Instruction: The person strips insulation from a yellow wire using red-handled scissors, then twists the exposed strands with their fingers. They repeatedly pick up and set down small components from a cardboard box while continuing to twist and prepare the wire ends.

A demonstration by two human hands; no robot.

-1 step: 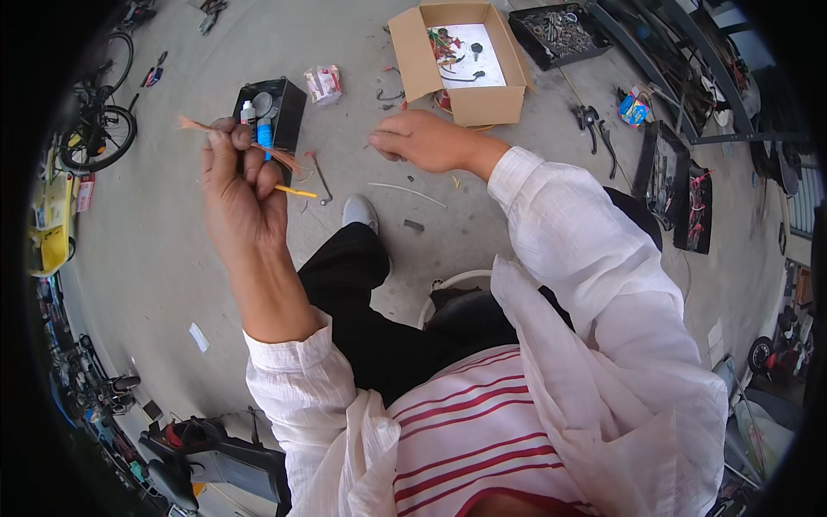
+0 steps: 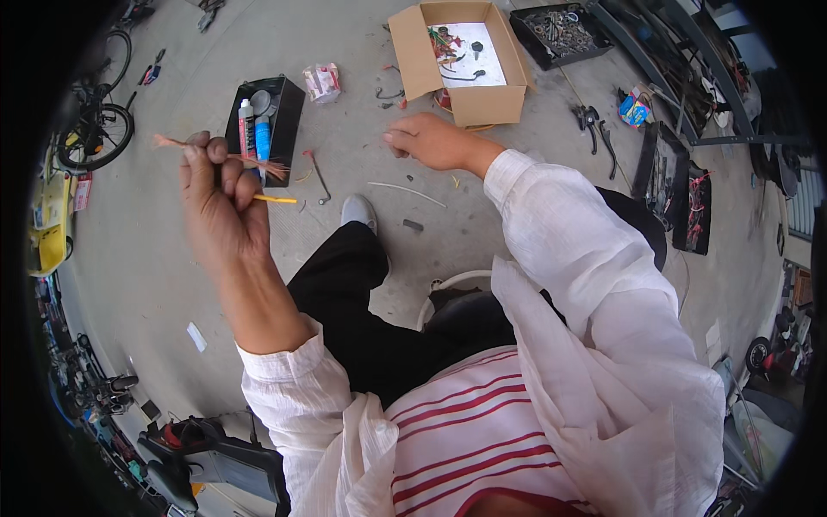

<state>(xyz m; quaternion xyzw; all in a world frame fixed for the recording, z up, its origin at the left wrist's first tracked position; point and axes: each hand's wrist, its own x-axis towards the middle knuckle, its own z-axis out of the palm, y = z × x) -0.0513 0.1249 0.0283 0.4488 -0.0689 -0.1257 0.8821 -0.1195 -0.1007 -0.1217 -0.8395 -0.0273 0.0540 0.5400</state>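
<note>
My left hand is raised at the left, its fingers pinched round a frayed bundle of bare copper wire strands. The loose ends stick out on both sides of the fingers. A short yellow wire pokes out to the right from between the lower fingers of the same hand. Palm down, my right hand hovers over the floor just below the cardboard box. Its fingers are curled together, and whatever they may hold is hidden.
Beyond my left hand stands a black bin with tubes and a round container. A pink-and-white packet lies beside it. Brake levers, a pale thin tube and a tray of metal parts are on the floor. Bicycles stand at far left.
My left hand has moved a little left and down with the copper strands and yellow wire. My right hand has shifted slightly to the right.
</note>
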